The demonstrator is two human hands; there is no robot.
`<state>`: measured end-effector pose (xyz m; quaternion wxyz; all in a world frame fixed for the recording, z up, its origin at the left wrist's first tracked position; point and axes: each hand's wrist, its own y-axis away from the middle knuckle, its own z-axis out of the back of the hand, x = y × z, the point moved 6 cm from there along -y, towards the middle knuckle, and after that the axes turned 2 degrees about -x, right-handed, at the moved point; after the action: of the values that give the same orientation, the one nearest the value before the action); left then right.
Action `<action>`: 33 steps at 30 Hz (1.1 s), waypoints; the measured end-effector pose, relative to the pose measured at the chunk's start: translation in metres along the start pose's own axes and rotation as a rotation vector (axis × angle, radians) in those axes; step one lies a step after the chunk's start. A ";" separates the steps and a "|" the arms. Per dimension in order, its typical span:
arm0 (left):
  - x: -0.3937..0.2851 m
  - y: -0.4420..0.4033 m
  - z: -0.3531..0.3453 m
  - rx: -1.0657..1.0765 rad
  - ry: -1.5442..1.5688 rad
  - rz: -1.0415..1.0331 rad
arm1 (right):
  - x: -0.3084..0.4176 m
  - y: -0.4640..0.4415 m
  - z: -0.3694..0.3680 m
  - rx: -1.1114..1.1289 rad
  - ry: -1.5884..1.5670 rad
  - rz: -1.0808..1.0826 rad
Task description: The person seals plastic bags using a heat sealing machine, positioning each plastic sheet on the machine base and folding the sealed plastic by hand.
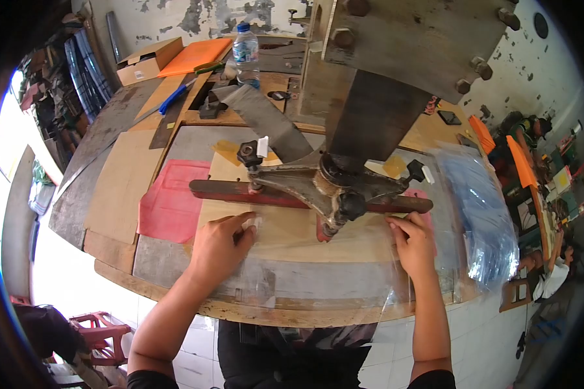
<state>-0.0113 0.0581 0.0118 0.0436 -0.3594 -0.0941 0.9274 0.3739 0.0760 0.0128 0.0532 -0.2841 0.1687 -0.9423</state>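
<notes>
A clear plastic sheet [331,275] lies across the front of the work surface, its near edge hanging past the table edge. My left hand [220,245] is at its left side, fingers curled and thumb close to the index finger on the plastic. At the right side, my right hand [411,241] pinches the sheet between thumb and fingers. Just beyond both hands stands the long dark-red bar [285,198] of a press, carried by a metal bracket [305,178] with black knobs. Tan board [292,227] shows through under the sheet.
Stacked clear bluish plastic sheets [477,214] lie at the right. Pink sheet [172,201] and cardboard [126,185] are at the left. The press column [376,117] rises in the middle. Behind are a water bottle [245,55], a blue-handled cutter [174,98] and a box [149,61].
</notes>
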 end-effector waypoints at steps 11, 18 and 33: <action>0.001 0.000 -0.001 0.005 -0.009 -0.003 | -0.004 0.000 -0.002 -0.009 -0.028 0.041; 0.002 0.000 -0.002 0.009 -0.006 -0.002 | -0.004 0.000 -0.002 -0.005 -0.045 0.024; 0.001 -0.001 -0.001 -0.001 -0.020 0.000 | 0.002 0.000 0.001 -0.027 0.019 0.058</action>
<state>-0.0113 0.0593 0.0113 0.0425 -0.3499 -0.0950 0.9310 0.3733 0.0754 0.0145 0.0750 -0.2710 0.1902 -0.9406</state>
